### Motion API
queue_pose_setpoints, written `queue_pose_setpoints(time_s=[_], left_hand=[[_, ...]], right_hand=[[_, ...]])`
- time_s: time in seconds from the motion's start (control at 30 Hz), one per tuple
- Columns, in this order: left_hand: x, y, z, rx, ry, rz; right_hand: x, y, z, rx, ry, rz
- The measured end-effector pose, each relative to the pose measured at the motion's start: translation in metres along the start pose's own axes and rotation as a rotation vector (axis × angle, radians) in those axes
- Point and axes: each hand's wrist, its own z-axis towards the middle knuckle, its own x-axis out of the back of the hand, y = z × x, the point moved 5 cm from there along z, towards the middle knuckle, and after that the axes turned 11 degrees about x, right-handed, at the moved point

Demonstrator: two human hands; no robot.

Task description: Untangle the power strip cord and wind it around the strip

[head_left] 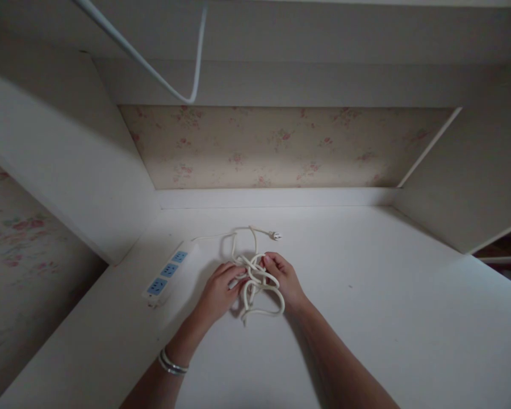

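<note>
A tangled white power cord [264, 311] is bunched between my two hands, in loops above the white surface. My left hand [218, 289] grips the bundle from the left, its fingers curled around the loops. On the other side, my right hand [283, 276] pinches the cord near the top of the tangle. Beyond the bundle the plug [275, 236] lies with its prongs to the right. Left of my hands is the white power strip [169, 270] with blue socket faces, and a length of cord runs from its far end toward the tangle.
White panels [80, 142] enclose the desktop [366, 318] on the left and right. Floral wallpaper [259, 147] covers the back above a low white ledge [276, 197]. A pale bent cable or rod [191, 99] hangs down at the upper left. Dark shelving shows at the far right.
</note>
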Motion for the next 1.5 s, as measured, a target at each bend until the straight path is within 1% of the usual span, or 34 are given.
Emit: queue_pose_setpoints(time_s=[0.07,0.27,0.33,0.43,0.5,0.6,0.7,0.83,0.93,1.0,1.03,1.1,1.23,1.3,1.37,1.47,1.5], left_hand=[[0.002,0.000,0.000,-0.032,0.033,0.086],[0.006,-0.003,-0.001,-0.114,0.062,0.232],[0.010,-0.001,-0.002,-0.125,0.076,0.296],[0.013,0.005,-0.003,-0.109,0.055,0.357],[0.013,0.010,-0.004,-0.107,0.031,0.367],[0.009,0.016,-0.005,-0.140,0.004,0.390],[0.008,0.013,-0.005,-0.160,0.004,0.405],[0.011,0.006,-0.005,-0.135,0.025,0.298],[0.010,0.006,-0.008,-0.090,-0.059,0.197],[0.006,0.010,-0.011,-0.062,-0.127,0.187],[0.004,0.013,-0.011,-0.052,-0.141,0.198],[0.002,0.016,-0.011,-0.034,-0.129,0.236],[0.002,0.013,-0.008,-0.045,-0.096,0.281],[0.005,0.009,-0.006,-0.068,-0.082,0.237],[0.007,0.007,-0.006,-0.059,-0.091,0.142],[0.003,0.007,-0.007,0.003,-0.153,0.014],[0.002,0.007,-0.008,0.029,-0.157,-0.009]], right_hand=[[0.001,0.000,0.001,0.000,0.010,0.007],[0.007,0.000,0.002,0.017,0.056,-0.038],[0.008,0.000,0.003,0.023,0.072,-0.005],[0.007,0.002,0.003,-0.023,0.061,0.095],[0.004,0.003,0.001,-0.068,0.026,0.131],[0.000,0.001,-0.001,-0.107,-0.015,0.143],[-0.001,0.000,-0.001,-0.101,0.001,0.139],[0.006,-0.002,0.002,-0.100,0.055,0.146],[0.015,-0.003,0.005,-0.087,0.127,0.152],[0.019,-0.004,0.006,-0.085,0.165,0.148],[0.020,-0.005,0.006,-0.091,0.171,0.144],[0.019,-0.005,0.005,-0.105,0.155,0.130],[0.016,-0.004,0.005,-0.104,0.133,0.115],[0.018,-0.002,0.006,-0.100,0.146,0.118],[0.021,0.000,0.007,-0.098,0.166,0.111],[0.023,0.000,0.007,-0.098,0.185,0.104],[0.022,-0.001,0.007,-0.097,0.177,0.105]])
